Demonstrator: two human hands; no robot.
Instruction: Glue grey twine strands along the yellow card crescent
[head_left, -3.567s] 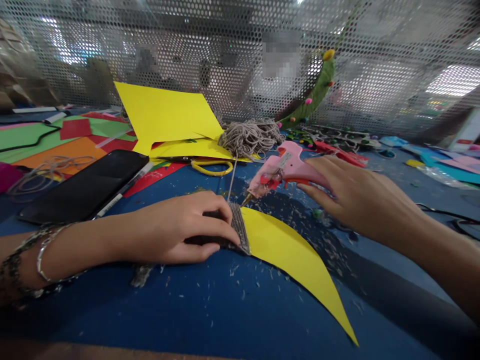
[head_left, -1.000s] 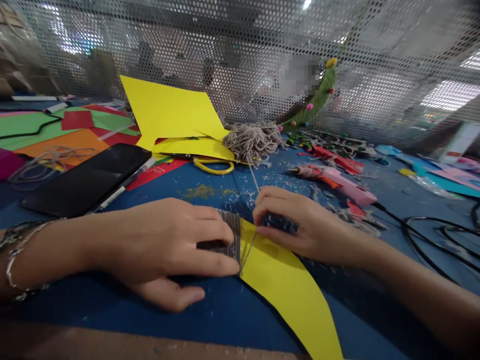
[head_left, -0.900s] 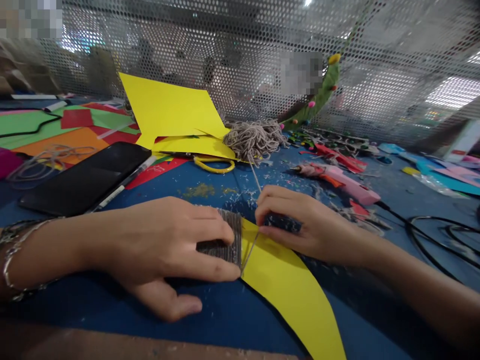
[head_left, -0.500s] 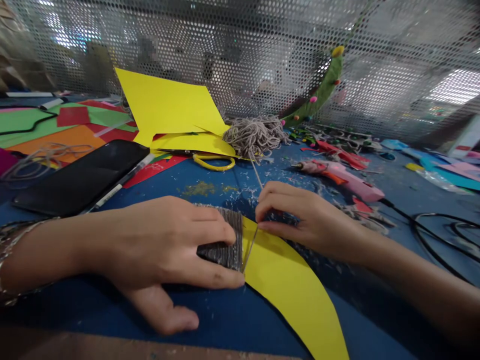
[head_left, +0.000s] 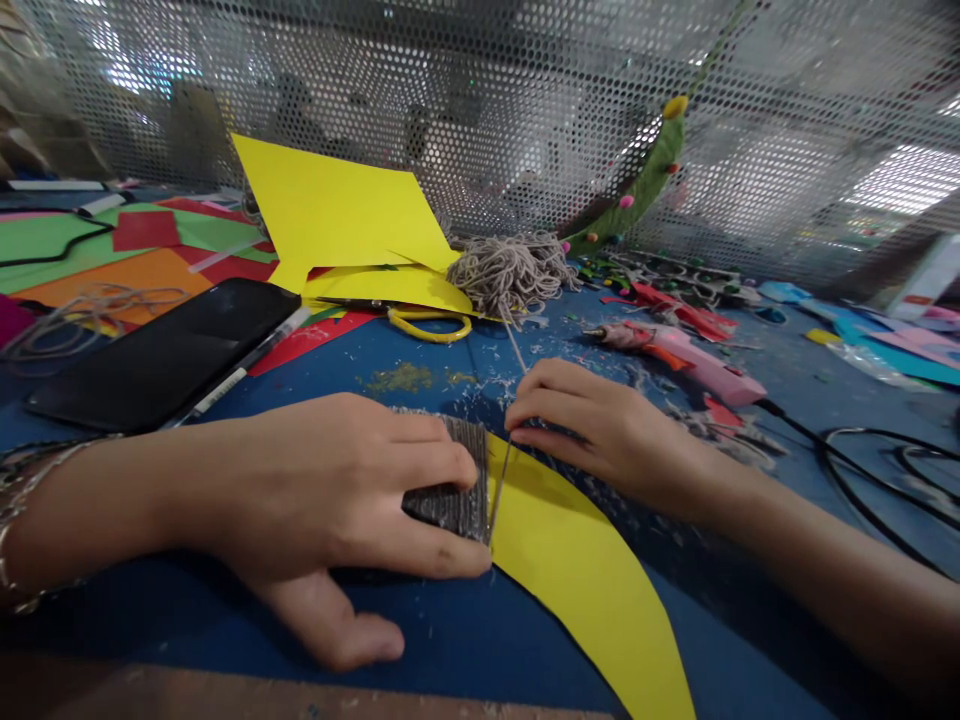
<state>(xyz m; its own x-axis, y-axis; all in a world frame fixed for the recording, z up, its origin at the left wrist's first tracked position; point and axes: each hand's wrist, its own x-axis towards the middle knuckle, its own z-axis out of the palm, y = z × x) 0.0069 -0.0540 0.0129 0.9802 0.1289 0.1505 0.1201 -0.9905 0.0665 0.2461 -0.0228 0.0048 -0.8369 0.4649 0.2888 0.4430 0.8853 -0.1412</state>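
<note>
On the blue table lies a curved yellow paper cutout, its left part wound closely with grey yarn. My left hand rests over the wound part with its fingers spread, and the index fingertip presses at the lower edge of the winding. My right hand pinches a single yarn strand above the cutout. That strand runs taut from the left index fingertip up to the pinch, then on to a tangled heap of grey yarn behind. The cutout's left end is hidden under my left hand.
A pink glue gun with a black cord lies to the right. Yellow-handled scissors, yellow card, a black phone and coloured paper sit behind and left. A perforated metal screen stands at the back.
My right hand has shifted slightly left with the yarn strand, bringing the strand closer to the edge of the winding. My left hand stays nearly in place.
</note>
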